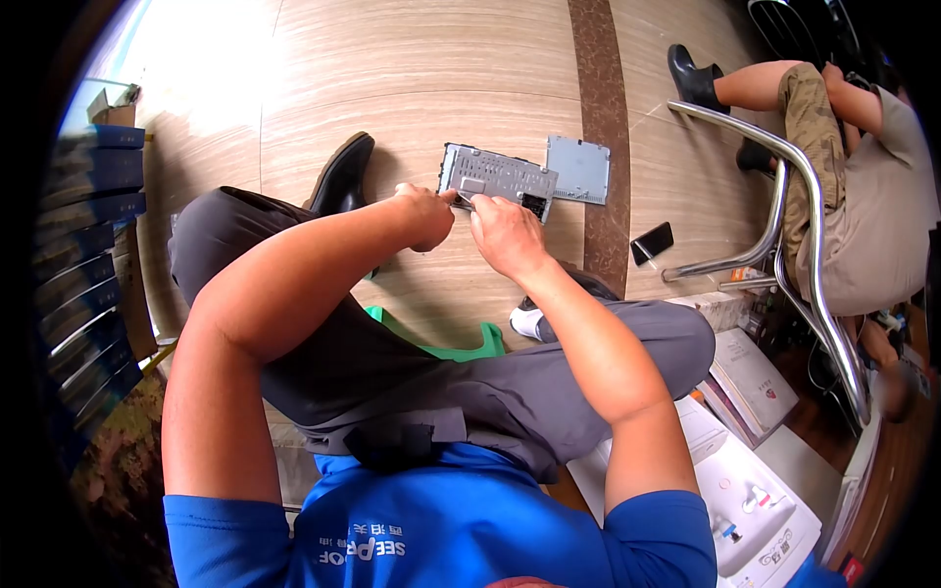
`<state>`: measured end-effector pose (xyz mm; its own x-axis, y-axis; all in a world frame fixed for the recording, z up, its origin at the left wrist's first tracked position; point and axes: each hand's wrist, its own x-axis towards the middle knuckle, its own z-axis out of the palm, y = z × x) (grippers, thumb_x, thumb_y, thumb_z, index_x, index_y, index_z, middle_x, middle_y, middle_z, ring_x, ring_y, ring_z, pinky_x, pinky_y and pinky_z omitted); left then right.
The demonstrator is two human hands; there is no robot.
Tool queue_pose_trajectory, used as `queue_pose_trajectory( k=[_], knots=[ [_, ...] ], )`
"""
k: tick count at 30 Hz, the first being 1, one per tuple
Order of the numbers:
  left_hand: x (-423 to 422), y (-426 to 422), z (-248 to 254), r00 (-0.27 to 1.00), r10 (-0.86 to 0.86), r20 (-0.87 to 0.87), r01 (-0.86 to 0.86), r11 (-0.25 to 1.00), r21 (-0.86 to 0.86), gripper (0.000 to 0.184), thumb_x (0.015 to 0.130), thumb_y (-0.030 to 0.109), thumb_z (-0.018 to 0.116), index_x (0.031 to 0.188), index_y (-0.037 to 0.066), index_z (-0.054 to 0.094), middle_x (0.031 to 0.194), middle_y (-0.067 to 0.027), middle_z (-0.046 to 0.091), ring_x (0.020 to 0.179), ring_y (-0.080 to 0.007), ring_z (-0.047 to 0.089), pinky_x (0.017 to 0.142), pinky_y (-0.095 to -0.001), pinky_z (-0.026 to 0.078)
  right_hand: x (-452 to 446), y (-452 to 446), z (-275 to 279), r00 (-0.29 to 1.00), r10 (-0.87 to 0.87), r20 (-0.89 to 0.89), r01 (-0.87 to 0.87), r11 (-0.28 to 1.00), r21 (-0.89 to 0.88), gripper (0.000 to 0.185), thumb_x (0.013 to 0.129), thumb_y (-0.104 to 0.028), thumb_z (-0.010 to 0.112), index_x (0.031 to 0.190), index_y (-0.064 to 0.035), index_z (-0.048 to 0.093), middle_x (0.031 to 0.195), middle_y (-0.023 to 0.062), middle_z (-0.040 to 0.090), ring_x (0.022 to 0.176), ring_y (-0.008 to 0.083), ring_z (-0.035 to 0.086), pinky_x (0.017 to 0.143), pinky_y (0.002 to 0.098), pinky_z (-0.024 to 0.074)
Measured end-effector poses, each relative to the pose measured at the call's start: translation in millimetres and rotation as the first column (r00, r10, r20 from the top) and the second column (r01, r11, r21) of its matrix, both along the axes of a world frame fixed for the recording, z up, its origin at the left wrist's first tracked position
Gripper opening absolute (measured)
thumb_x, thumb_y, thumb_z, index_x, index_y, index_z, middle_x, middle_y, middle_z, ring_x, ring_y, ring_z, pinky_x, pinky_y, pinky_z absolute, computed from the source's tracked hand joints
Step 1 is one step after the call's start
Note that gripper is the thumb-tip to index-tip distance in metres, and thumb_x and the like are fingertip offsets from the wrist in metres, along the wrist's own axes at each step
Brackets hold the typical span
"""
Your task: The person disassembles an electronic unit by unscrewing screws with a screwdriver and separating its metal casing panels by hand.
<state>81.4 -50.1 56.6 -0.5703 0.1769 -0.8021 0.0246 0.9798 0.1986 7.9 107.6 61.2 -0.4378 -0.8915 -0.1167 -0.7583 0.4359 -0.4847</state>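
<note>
A silver metal unit with a perforated top and black sockets at one corner [505,174] is held low over the tiled floor. At its near left edge is my left hand [427,216], its fingers closed on the unit's corner. Beside it, my right hand [505,233] has its fingers pinched together at the near edge; what they hold is too small to make out. A flat grey metal plate [580,171] lies on the floor just right of the unit, partly behind its right end.
A black phone [653,243] lies on the floor to the right. Beyond it are a chair's metal frame [816,196] and a seated person [872,186]. Blue boxes [118,171] are stacked at left. A green object [461,351] sits beneath my legs; a white tray [750,500] is at lower right.
</note>
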Motion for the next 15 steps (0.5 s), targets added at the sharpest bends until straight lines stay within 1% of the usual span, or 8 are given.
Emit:
queue_pose_trajectory(
  k=[15],
  knots=[
    [-0.4, 0.0, -2.3, 1.0, 0.002, 0.009, -0.002, 1.0, 0.004, 0.049, 0.089, 0.036, 0.068, 0.133, 0.017, 0.058, 0.16, -0.0143, 0.024, 0.124, -0.0331, 0.057, 0.095, -0.0451, 0.051, 1.2, 0.3, -2.3, 1.0, -0.008, -0.002, 0.008, 1.0, 0.012, 0.012, 0.091, -0.016, 0.055, 0.091, -0.004, 0.057, 0.084, 0.0179, 0.066, 0.08, 0.0379, 0.067, 0.073, 0.0487, 0.0542]
  ],
)
